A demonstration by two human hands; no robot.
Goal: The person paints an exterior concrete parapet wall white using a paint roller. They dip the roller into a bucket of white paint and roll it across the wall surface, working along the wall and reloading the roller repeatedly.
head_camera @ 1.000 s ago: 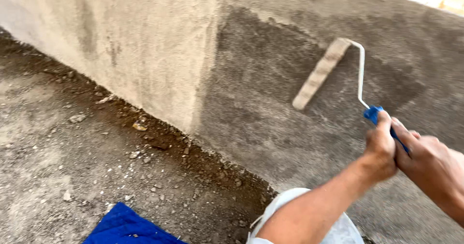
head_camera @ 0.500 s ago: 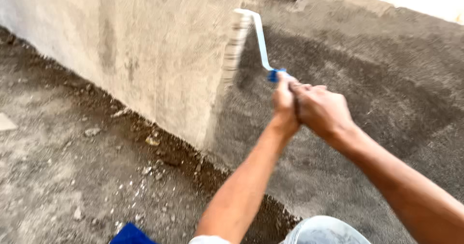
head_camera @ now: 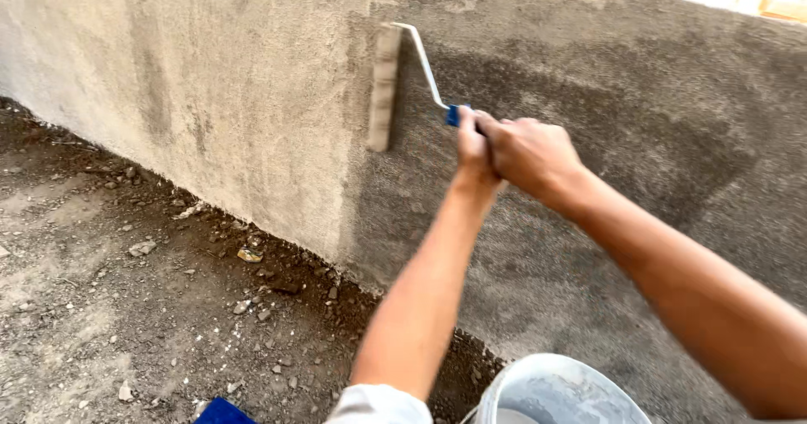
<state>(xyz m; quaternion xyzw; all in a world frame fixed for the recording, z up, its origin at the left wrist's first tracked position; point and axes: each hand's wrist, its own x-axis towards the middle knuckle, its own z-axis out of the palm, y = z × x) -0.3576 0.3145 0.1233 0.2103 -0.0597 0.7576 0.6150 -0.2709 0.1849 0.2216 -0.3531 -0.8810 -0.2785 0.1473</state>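
Head view: paint roller [head_camera: 385, 88] up-left of both hands [head_camera: 513, 151], fists around its handle.

Blue handle [head_camera: 453, 115], grey-beige roller [head_camera: 383, 88]; wall [head_camera: 210, 96] pale tan left, dark grey right; white bucket [head_camera: 538, 382].

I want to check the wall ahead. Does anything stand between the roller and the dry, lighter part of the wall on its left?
Nothing visible. The roller lies upright on the wall at the wet-dry border; both hands hold its blue handle.
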